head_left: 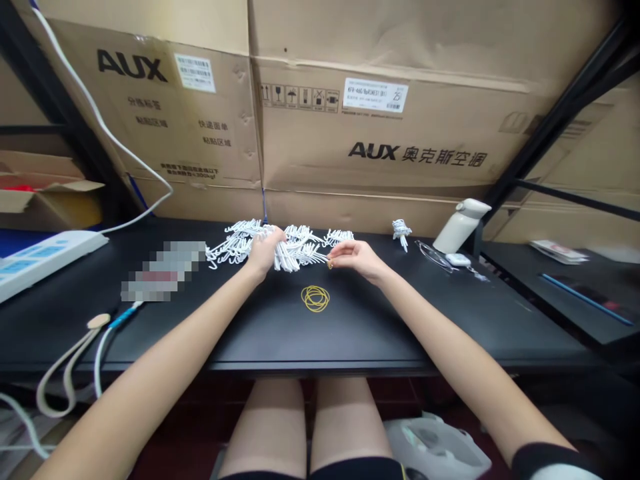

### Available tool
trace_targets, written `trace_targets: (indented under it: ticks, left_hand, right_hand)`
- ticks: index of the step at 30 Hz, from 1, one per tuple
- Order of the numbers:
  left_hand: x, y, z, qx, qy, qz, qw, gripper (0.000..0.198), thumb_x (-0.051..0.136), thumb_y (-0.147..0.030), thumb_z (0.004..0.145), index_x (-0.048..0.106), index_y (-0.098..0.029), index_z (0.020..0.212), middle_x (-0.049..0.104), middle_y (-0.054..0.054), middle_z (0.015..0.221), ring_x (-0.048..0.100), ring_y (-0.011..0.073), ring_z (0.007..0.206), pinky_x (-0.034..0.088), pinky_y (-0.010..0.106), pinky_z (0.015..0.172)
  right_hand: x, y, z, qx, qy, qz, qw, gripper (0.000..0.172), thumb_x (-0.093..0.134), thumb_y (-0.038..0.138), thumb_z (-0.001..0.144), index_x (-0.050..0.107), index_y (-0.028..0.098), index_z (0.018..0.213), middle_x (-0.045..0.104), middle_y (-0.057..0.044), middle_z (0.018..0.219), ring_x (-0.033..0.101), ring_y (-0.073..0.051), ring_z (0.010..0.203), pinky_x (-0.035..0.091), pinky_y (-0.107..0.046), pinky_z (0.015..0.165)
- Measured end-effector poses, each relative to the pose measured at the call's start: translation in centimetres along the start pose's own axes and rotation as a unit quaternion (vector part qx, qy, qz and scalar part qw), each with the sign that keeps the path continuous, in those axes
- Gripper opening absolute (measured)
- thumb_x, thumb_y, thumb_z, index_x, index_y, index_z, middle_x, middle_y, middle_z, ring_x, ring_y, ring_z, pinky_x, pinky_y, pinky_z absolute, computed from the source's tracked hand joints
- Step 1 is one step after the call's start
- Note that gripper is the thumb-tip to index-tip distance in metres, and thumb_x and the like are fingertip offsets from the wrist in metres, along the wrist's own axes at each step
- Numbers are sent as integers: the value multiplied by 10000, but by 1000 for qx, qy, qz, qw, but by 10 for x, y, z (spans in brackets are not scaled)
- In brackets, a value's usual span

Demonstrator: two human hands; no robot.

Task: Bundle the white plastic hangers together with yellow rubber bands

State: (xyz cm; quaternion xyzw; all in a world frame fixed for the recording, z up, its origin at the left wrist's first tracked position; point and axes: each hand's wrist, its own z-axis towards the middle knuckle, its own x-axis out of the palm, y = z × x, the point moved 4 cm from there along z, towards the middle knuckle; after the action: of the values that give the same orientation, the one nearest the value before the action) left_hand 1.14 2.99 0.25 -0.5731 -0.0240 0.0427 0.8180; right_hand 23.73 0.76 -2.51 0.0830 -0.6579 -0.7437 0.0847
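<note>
A heap of small white plastic hooks (240, 245) lies at the back of the black table (280, 333). My left hand (264, 252) is closed around a bunch of these white hooks (287, 257), held just above the table. My right hand (356, 258) pinches the tip of the bunch together with what looks like a yellow rubber band at its fingertips. A small pile of yellow rubber bands (315, 298) lies on the table in front of both hands. A tied bundle of white hooks (401, 231) stands further right.
Large cardboard boxes (380, 133) form the wall behind the table. A white power strip (35, 260) and cables lie at the left. A white bottle (460, 225) and a pair of glasses (433, 255) sit at the right, beside a black shelf frame.
</note>
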Motion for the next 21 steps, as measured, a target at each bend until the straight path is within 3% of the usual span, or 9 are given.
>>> trace_targets:
  ticks: [10,21]
  left_hand:
    - [2,-1,-2,5,14,-1,1000,129,511,-241,625,466,-184,519,423,-24,535,391,132,571,310,276,574]
    - [3,-2,-4,-1,14,3,1000,117,512,-222,645,493,-173,540,435,-27,542,397,122,566,320,269,572]
  right_hand:
    - [4,2,-2,4,6,-41,999,257,808,256,581,669,149,767,689,-31,714,620,-120,635,466,-211,503]
    - [9,-1,-4,7,20,-58,998,234,794,313,613,680,142,725,672,-22,668,626,-118,621,536,-254,616]
